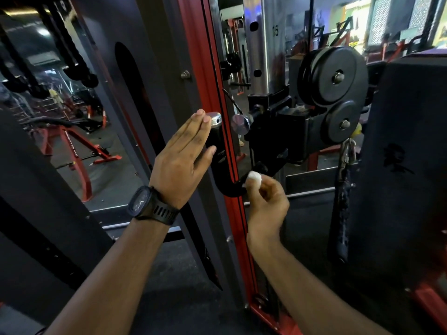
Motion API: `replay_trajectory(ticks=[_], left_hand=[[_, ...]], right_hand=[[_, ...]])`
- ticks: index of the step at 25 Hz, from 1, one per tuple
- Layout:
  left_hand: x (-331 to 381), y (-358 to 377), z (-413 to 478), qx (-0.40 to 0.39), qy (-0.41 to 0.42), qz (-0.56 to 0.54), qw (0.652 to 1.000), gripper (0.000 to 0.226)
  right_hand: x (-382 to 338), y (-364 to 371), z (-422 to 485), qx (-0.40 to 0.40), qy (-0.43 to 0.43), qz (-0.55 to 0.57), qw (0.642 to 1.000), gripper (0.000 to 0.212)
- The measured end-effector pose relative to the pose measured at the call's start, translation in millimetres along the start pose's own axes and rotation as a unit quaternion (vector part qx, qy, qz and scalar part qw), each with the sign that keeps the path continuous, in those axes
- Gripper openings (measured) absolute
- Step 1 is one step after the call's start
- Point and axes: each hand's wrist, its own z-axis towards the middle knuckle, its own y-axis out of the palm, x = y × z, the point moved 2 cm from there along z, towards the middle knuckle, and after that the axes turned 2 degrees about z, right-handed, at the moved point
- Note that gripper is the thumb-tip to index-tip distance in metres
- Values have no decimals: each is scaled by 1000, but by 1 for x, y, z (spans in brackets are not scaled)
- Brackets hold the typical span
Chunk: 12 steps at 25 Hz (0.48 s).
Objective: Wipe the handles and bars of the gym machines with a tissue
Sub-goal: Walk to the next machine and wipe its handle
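Observation:
A black curved handle (219, 151) with a chrome end cap juts up in front of a red upright post (238, 213) of a cable machine. My left hand (183, 160), wearing a black watch, is flat with fingers straight, its palm against the handle's left side. My right hand (267, 199) pinches a small balled white tissue (253, 178) and presses it on the handle's lower bend where it meets the black bracket.
A pulley carriage with black discs (336, 76) sits right of the handle on a chrome column marked 15 (268, 44). A rope attachment (342, 209) hangs from a carabiner at right. A dark padded panel (406, 165) stands far right. Red benches and mirrors lie at left.

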Motion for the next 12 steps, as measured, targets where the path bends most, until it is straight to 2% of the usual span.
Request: replay_trajectory(ticks=[2, 7, 9, 12], left_hand=[[0, 0, 1, 3, 1, 2, 1000, 48], [3, -2, 1, -3, -6, 22, 1000, 48], [3, -2, 1, -2, -9, 20, 1000, 48], [5, -1, 1, -6, -18, 21, 1000, 48]], right_hand=[[-26, 20, 17, -106, -55, -3, 993, 14], [-65, 68, 59, -337, -18, 48, 940, 23], [-65, 65, 64, -393, 1, 57, 918, 25], [-64, 61, 72, -403, -13, 42, 914, 24]])
